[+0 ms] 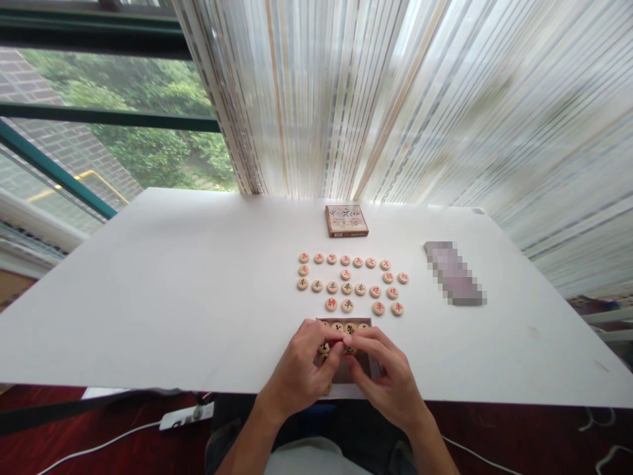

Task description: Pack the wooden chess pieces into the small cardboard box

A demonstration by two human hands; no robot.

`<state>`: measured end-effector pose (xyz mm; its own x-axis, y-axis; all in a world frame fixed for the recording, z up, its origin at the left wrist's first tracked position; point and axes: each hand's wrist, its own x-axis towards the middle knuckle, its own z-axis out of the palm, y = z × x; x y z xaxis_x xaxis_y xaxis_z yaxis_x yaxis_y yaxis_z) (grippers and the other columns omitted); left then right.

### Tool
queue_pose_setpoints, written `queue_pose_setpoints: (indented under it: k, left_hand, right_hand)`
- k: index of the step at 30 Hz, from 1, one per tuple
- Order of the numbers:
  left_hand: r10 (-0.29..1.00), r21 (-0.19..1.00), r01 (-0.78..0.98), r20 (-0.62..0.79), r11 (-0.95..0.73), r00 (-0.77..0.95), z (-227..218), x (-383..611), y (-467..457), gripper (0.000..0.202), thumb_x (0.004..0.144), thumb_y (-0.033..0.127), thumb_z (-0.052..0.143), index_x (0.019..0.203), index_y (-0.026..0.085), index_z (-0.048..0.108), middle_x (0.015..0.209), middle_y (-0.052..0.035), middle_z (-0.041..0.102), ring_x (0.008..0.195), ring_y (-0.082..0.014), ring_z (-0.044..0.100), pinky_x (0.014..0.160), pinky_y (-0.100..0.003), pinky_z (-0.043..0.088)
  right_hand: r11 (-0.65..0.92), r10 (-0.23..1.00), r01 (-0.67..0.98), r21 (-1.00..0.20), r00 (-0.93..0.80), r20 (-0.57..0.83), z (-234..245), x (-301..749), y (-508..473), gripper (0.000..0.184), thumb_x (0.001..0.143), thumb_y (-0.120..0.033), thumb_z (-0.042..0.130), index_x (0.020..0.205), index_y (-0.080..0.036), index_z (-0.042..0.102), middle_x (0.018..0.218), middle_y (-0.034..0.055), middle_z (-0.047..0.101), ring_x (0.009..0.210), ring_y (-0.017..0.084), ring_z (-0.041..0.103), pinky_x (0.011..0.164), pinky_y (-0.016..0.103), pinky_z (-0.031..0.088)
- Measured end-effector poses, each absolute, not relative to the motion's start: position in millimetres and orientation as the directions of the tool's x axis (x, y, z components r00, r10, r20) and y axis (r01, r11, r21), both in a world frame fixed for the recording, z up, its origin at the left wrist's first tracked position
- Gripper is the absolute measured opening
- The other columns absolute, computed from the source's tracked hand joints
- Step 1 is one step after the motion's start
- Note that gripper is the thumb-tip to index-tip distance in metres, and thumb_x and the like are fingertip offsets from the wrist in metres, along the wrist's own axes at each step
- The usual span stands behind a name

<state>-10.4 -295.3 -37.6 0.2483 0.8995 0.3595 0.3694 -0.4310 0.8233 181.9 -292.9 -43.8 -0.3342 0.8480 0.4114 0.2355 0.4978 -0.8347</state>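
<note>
A shallow open box (346, 376) sits at the table's front edge, with several round wooden Chinese chess pieces (351, 328) in its back and left parts. My left hand (304, 359) reaches over the box's left side, thumb and index finger pinched close together. From the right, my right hand (388, 366) meets it, fingers bent and index fingertip touching the left fingertips. Whatever lies between the fingertips is hidden. Beyond the box, rows of pieces lie flat on the white table, some with red characters (345, 260), others with black ones (332, 287).
A closed flat box with a printed lid (347, 220) lies farther back on the white table (173, 290). To the right is a pixelated flat object (453, 274). String curtains (316, 99) hang behind, beside a window. A power strip (186, 417) is on the floor.
</note>
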Motion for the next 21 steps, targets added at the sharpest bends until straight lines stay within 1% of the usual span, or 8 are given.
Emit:
queue_pose_setpoints:
  k: [4,7,10,13,17,21]
  left_hand:
    - [0.890,0.826,0.345,0.369,-0.446,0.266,-35,-9,-294,0.018,0.097,0.015,0.056,0.111,0.024,0.063,0.102,-0.0050,0.069,0.099,-0.0203,0.063,0.090,-0.036,0.052]
    - [0.877,0.816,0.330,0.404,-0.474,0.260,-33,-10,-293,0.024,0.097,0.011,0.052,0.115,0.024,0.061,0.111,-0.0064,0.068,0.109,-0.0212,0.061,0.097,-0.038,0.052]
    - [0.879,0.769,0.426,0.412,-0.477,0.240,-31,-17,-292,0.028,0.096,0.010,0.052,0.119,0.023,0.060,0.124,-0.0087,0.063,0.122,-0.0236,0.056,0.107,-0.043,0.048]
    - [0.885,0.711,0.528,0.373,-0.465,0.277,-29,-30,-293,0.032,0.096,0.011,0.053,0.124,0.024,0.058,0.134,-0.0095,0.056,0.131,-0.0248,0.050,0.113,-0.045,0.044]
    - [0.886,0.682,0.567,0.318,-0.461,0.338,-30,-45,-295,0.032,0.097,0.015,0.055,0.127,0.025,0.056,0.140,-0.0089,0.053,0.134,-0.0243,0.048,0.114,-0.044,0.045]
    - [0.889,0.675,0.582,0.291,-0.453,0.355,-32,-48,-295,0.032,0.096,0.016,0.056,0.127,0.025,0.057,0.142,-0.0096,0.053,0.134,-0.0255,0.049,0.113,-0.045,0.047]
  right_hand:
    - [0.498,0.852,0.224,-0.838,-0.310,0.423,-47,184,-293,0.040,0.090,-0.005,0.061,0.122,-0.029,0.066,0.108,0.0058,0.064,0.098,0.019,0.066,0.083,0.033,0.058]
    - [0.473,0.875,0.200,-0.858,-0.218,0.432,-53,185,-293,0.036,0.092,-0.006,0.061,0.119,-0.029,0.066,0.107,0.0061,0.062,0.099,0.020,0.066,0.084,0.034,0.058]
    - [0.431,0.902,0.150,-0.890,-0.091,0.421,-60,185,-291,0.029,0.094,-0.009,0.062,0.115,-0.028,0.066,0.108,0.0065,0.061,0.102,0.021,0.064,0.084,0.035,0.058]
    - [0.399,0.917,0.111,-0.910,-0.016,0.400,-64,185,-287,0.023,0.094,-0.012,0.063,0.110,-0.028,0.067,0.107,0.0063,0.061,0.101,0.020,0.064,0.081,0.032,0.059]
    - [0.403,0.914,0.116,-0.908,0.001,0.406,-63,185,-285,0.018,0.095,-0.013,0.064,0.106,-0.027,0.068,0.104,0.0055,0.062,0.098,0.019,0.063,0.081,0.032,0.058]
    - [0.403,0.913,0.147,-0.903,0.009,0.408,-60,188,-287,0.014,0.095,-0.015,0.064,0.102,-0.027,0.069,0.097,0.0044,0.063,0.091,0.019,0.064,0.077,0.032,0.057]
